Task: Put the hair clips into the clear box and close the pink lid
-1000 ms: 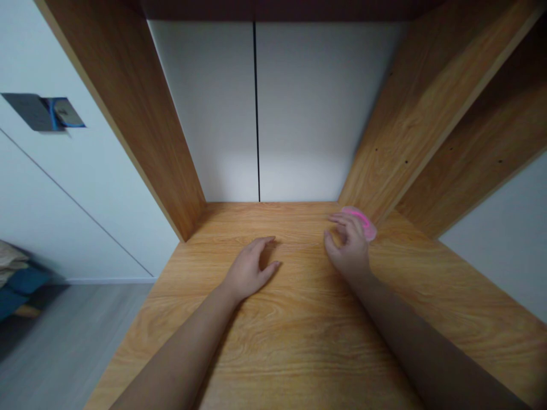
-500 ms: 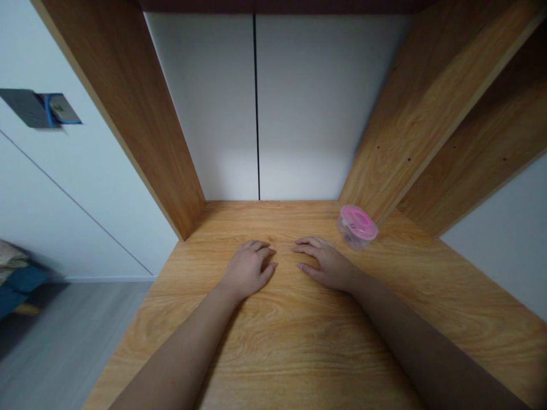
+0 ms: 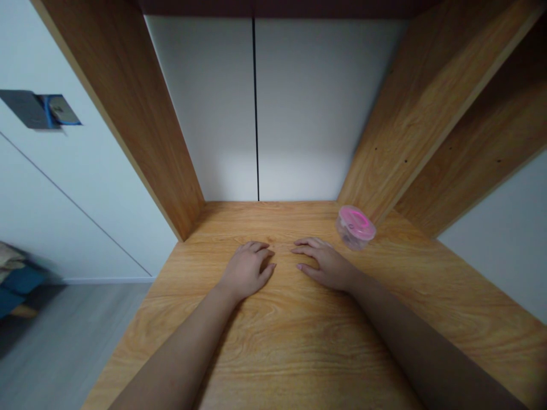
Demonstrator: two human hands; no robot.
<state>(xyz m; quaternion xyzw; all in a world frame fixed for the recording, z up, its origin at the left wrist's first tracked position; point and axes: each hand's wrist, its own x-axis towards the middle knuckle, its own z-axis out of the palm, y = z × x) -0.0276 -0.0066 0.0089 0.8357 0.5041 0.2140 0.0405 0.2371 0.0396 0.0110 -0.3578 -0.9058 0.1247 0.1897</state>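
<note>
My left hand (image 3: 248, 270) rests palm down on the wooden desktop (image 3: 273, 341), its fingers loosely curved and apart, holding nothing. Facing it across a small gap, my right hand (image 3: 322, 264) lies on the same surface, also open, with thumb and fingers apart. Just beyond the right hand, at the back right, stands a round clear plastic container (image 3: 355, 228) with a pink lid. The lid is on, and something dark inside cannot be made out. Neither hand touches the container.
Wooden side panels rise at the left (image 3: 141, 131) and the right (image 3: 397, 125), with a white back wall (image 3: 299, 114) between them. Far left, an uncovered wall box (image 3: 60, 109) shows blue wires. Below it, a blue item (image 3: 21, 285) sits near the grey floor (image 3: 81, 336).
The camera view shifts very slightly. Both hands and the container stay where they were on the desktop.
</note>
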